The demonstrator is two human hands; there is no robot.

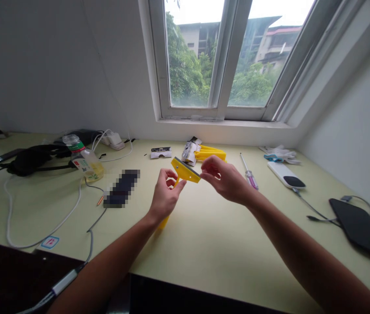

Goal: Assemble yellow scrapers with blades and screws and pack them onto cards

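Note:
A yellow scraper [186, 172] with a dark strip along its top edge is held up over the table. My left hand [167, 194] is closed around its handle, whose lower end shows below the wrist. At the right end of the scraper's head is my right hand [220, 178], fingers pinched by the corner of the dark strip. Whether something small sits between those fingertips is hidden. Behind the hands lie several more yellow scrapers [211, 153] with packaging at their heads.
A screwdriver [249, 172] and white power bank [286, 175] lie right, near a black phone-like slab [363, 226]. Left are a bottle [85, 163], a blurred-out dark object [122, 189] and cables [77, 205]. A small card sleeve [161, 152] lies below the window [222, 56].

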